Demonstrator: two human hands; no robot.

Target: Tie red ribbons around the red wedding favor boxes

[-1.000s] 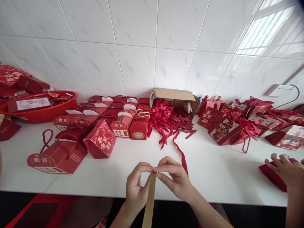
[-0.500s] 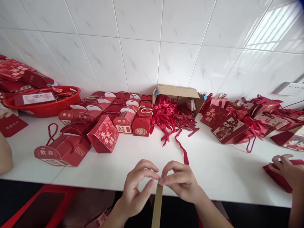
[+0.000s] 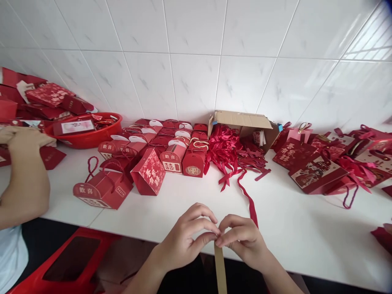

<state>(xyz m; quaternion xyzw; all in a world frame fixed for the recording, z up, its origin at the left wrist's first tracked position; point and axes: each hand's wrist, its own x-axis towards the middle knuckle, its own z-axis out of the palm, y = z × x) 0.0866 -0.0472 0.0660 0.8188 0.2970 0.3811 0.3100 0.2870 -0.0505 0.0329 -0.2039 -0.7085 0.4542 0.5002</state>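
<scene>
My left hand (image 3: 196, 232) and my right hand (image 3: 241, 237) meet at the table's front edge. Between them is the top end of a narrow tan strip (image 3: 219, 265), flat like ribbon or tape, whose rest hangs down toward my lap. My right thumb and fingers pinch this end. The left thumb and forefinger close on the same spot, and the fingertips hide what lies between. A red ribbon (image 3: 249, 200) runs from the ribbon pile (image 3: 225, 143) across the table and passes out of sight behind my right hand.
An open cardboard box (image 3: 245, 118) on its side holds ribbons. Left of it stand rows of red gift boxes (image 3: 173, 157) and a red basin (image 3: 104, 132) full of packets. More gift bags (image 3: 318, 171) lie at right. A co-worker's arm (image 3: 27, 175) rests at left, above a red stool (image 3: 73, 261).
The view has swung left, so things sit further right in it. My left thumb has closed in on the strip's end. The co-worker's hand at right has left the view.
</scene>
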